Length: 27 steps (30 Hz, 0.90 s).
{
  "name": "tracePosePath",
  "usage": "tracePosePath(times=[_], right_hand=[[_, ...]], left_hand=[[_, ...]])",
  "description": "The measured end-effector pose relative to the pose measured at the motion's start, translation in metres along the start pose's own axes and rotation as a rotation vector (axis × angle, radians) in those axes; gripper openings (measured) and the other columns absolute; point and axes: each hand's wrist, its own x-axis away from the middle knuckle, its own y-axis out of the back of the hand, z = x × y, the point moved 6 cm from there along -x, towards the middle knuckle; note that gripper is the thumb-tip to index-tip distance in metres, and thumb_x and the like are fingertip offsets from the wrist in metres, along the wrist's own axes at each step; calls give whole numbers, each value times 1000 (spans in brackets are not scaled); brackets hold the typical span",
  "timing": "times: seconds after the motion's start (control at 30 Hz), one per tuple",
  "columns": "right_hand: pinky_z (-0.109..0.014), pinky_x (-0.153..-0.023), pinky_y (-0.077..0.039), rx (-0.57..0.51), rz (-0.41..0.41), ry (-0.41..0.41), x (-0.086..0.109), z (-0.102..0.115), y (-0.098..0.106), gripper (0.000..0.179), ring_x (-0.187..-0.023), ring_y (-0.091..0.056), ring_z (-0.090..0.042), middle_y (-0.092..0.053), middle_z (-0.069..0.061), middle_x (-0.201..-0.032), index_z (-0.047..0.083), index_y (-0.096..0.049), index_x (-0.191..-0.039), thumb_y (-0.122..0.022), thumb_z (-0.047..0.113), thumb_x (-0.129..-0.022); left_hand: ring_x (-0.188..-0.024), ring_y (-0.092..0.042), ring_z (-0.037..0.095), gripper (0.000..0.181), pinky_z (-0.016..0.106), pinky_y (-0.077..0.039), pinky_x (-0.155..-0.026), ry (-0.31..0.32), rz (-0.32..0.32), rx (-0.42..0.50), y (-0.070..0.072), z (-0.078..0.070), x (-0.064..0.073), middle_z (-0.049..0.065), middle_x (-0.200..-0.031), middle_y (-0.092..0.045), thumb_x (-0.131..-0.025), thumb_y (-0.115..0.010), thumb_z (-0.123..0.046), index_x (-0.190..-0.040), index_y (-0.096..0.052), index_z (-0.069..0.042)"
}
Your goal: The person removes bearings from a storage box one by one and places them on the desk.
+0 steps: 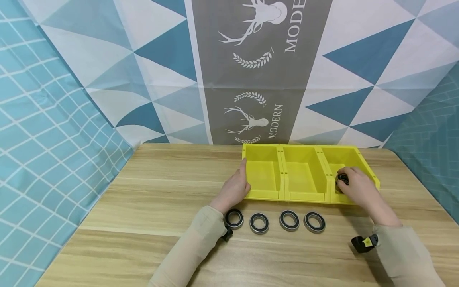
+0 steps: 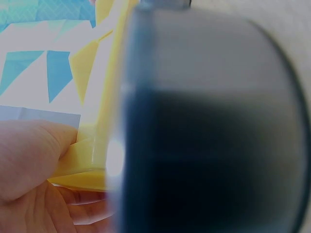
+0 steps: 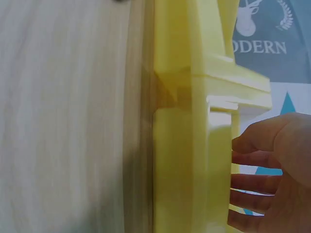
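A yellow bin with three compartments (image 1: pixel 285 187) stands on the wooden table. My left hand (image 1: pixel 234 188) grips its left side; in the left wrist view the thumb lies over the yellow rim (image 2: pixel 92 155) and the fingers are underneath. My right hand (image 1: pixel 360 189) reaches into the right compartment, its fingers curled at a black-sealed ball bearing (image 1: pixel 343 179). In the right wrist view, the front wall (image 3: pixel 211 160) hides the fingertips of the right hand (image 3: pixel 286 165) and the bearing.
Several ball bearings lie in a row before the bin, from the left one (image 1: pixel 234 219) by my left wrist to the right one (image 1: pixel 314 222). The left and middle compartments show bare floors. A patterned cloth (image 1: pixel 172 79) hangs behind the table. A blurred dark shape (image 2: pixel 214 145) fills much of the left wrist view.
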Motion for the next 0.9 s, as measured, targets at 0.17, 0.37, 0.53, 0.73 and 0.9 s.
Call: tracePosePath(times=[0.17,0.37,0.53,0.73,0.9], right_hand=[[-60,-83,-36,21,50,-17,-5,-6,-5,44,-103,-43,-50,-42,-35,-116,-13,-45,-120,-50,17,-87],[-61,-86,-34,41,111,-31,-8,-14,-9,55,-106,-38,-53,-37,-39,-120,-16,-39,-125,-53,21,-87],[-61,-85,-35,58,136,-34,-11,-18,-11,56,-106,-38,-54,-35,-41,-119,-16,-38,-126,-53,22,-87],[-61,-86,-35,66,156,-35,-14,-20,-15,56,-106,-38,-55,-34,-41,-120,-15,-37,-126,-53,21,-86],[-61,-85,-35,58,165,-43,-17,-23,-17,61,-105,-38,-55,-33,-42,-120,-16,-33,-128,-54,21,-86]], left_hand=[[-73,-55,22,77,35,-49,-65,0,-4,12,2,0,1,21,-108,-57,-82,-50,-8,-144,-6,1],[-74,-56,22,77,36,-49,-68,-9,-3,4,0,0,0,21,-109,-57,-82,-50,-9,-144,-6,1],[-76,-57,23,77,36,-49,-70,-10,-5,6,0,1,0,22,-112,-56,-82,-50,-9,-144,-5,1],[-76,-56,22,77,36,-49,-70,-4,2,14,0,0,0,23,-114,-56,-82,-50,-9,-144,-5,1],[-80,-57,23,77,36,-49,-73,1,6,16,-1,1,0,23,-117,-54,-83,-49,-9,-144,-4,0]])
